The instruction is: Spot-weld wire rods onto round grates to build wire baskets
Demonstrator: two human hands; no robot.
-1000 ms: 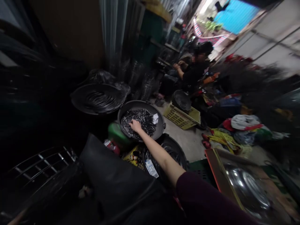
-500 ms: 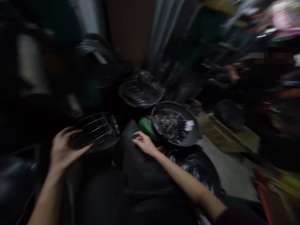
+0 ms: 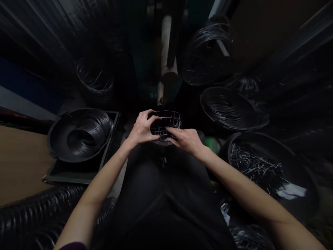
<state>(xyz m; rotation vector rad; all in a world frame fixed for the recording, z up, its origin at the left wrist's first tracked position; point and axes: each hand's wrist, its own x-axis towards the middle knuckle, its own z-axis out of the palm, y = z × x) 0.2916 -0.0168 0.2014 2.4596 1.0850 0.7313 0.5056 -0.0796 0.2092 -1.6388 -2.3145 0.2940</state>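
Observation:
A round wire frame [image 3: 170, 114] made of thin metal rings and cross wires stands in front of the machine, just above my knees. My left hand [image 3: 142, 129] curls round its left side, thumb low and fingers over the upper ring. At the near right side, my right hand [image 3: 188, 140] has its index finger and thumb on the wires; whether a loose wire piece is between them is too dark to tell. Behind the frame, a pale cylindrical machine part [image 3: 169, 45] points down toward it.
On the left, a black basin [image 3: 54, 142] holds coiled wire rings, with more wire rings [image 3: 49, 205] below. To the right are a pan of rings [image 3: 249, 119] and a basin [image 3: 307, 173] of short wire pieces. Wire coils [image 3: 95, 78] stand at the back left.
My view has swung left to face the machine. My right hand, formerly pinched near the basin of short wires, has come to the frame; my left hand remains at the frame.

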